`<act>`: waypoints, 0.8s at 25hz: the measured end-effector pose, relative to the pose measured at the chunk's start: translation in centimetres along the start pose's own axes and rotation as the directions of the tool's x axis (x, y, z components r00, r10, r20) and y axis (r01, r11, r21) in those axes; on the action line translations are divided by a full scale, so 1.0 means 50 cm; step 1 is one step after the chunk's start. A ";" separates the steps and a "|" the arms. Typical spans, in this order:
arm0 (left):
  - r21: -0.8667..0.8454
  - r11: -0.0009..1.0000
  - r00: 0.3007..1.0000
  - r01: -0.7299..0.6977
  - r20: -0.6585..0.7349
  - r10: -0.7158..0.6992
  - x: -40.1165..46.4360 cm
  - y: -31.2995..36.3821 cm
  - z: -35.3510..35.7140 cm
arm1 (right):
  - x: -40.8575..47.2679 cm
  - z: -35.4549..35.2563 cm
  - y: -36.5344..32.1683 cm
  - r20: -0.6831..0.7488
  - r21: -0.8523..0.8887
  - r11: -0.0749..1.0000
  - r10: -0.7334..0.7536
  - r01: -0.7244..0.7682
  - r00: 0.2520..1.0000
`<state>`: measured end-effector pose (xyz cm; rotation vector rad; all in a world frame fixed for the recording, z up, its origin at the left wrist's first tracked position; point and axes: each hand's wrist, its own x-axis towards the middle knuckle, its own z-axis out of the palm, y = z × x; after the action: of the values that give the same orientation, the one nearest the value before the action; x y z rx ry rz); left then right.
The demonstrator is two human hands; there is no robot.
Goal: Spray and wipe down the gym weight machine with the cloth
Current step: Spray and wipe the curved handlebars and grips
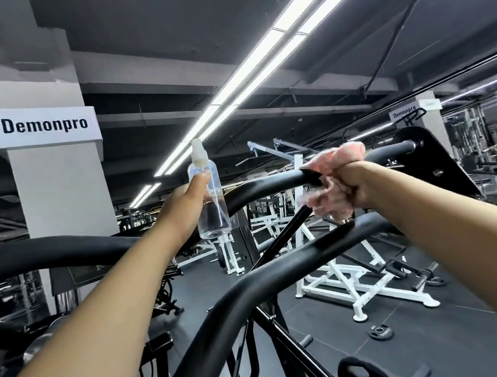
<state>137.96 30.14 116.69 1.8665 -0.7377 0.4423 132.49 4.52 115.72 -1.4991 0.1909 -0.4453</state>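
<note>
While gripping fluffy pink cloth [330,178], right hand [354,183] presses tubular bar [265,186].

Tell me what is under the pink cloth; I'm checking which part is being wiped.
The pink cloth is bunched over the black curved bar of the machine, gripped by the right hand. The stretch of bar beneath the cloth and the fingers is covered, so its surface cannot be seen.

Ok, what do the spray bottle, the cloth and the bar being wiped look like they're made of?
Spray bottle in the left hand: clear plastic by the look, see-through wall, whitish spray head. Cloth in the right hand: pink, fluffy, probably microfibre or terry. Bar: black tube, likely painted or coated metal, with a smooth satin sheen that catches the ceiling lights.
</note>
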 end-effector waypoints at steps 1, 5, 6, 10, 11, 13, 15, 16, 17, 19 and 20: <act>-0.002 1.000 1.000 -0.007 -0.001 0.007 0.001 0.001 0.000 | 0.000 -0.009 0.005 0.054 0.157 0.987 0.024 -0.032 0.998; 0.012 1.000 1.000 -0.014 0.006 0.014 0.007 -0.006 0.002 | 0.029 -0.044 0.033 -0.054 0.206 0.978 0.023 -0.012 0.998; 0.021 1.000 1.000 -0.016 0.001 0.016 0.009 -0.008 0.002 | 0.039 -0.051 0.033 -0.124 0.168 0.984 0.080 -0.059 0.989; 0.019 0.999 0.999 -0.033 0.009 0.033 0.009 -0.007 0.004 | 0.084 -0.039 0.019 -0.272 0.238 0.963 0.195 -0.130 0.942; 0.027 0.999 0.999 -0.037 0.007 0.037 0.009 -0.007 0.004 | 0.106 -0.030 0.012 -0.279 0.334 0.939 0.177 -0.078 0.944; 0.039 0.998 0.999 -0.049 0.005 0.049 0.006 -0.008 0.004 | 0.122 -0.008 0.012 -0.250 0.433 0.901 0.139 -0.018 0.958; 0.024 0.998 0.998 -0.063 0.008 0.062 0.007 -0.008 0.003 | 0.130 0.007 0.023 -0.251 0.529 0.848 0.115 0.037 0.961; 0.018 0.997 0.997 -0.072 0.009 0.072 0.007 -0.008 0.003 | 0.123 0.017 0.025 -0.279 0.561 0.823 0.094 0.083 0.956; 0.016 0.997 0.997 -0.081 0.011 0.081 0.008 -0.008 0.004 | 0.129 0.020 0.029 -0.300 0.605 0.784 0.065 0.137 0.952; 0.015 0.996 0.996 -0.091 0.010 0.091 0.010 -0.010 0.005 | 0.136 0.028 0.033 -0.324 0.672 0.721 0.084 0.167 0.942; 0.015 0.995 0.995 -0.098 0.012 0.098 0.012 -0.011 0.004 | 0.138 0.031 0.033 -0.311 0.687 0.711 0.103 0.149 0.945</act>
<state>138.76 29.95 116.57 1.8543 -0.8385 0.5018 139.63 3.21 115.25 -0.6537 0.2299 -0.6994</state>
